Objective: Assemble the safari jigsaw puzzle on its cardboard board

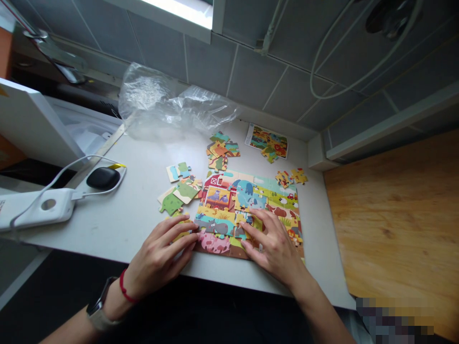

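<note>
A colourful farm jigsaw puzzle (251, 200), mostly joined, lies on a white table (136, 220) near its front edge. My left hand (161, 255) rests flat at the puzzle's lower left corner, fingers stretched out and touching its edge. My right hand (272, 243) lies flat on the lower middle of the puzzle, fingers spread and pressing on the pieces. Neither hand grips anything. Loose pieces (181, 191) lie to the left of the puzzle, another heap of pieces (220, 150) sits behind it, and two small pieces (292, 177) lie at its upper right.
A crumpled clear plastic bag (168, 102) lies at the back of the table. A picture card (267, 142) sits by the tiled wall. A black case (103, 177) and a white charger with cable (39, 208) are at the left. A wooden surface (398, 215) adjoins on the right.
</note>
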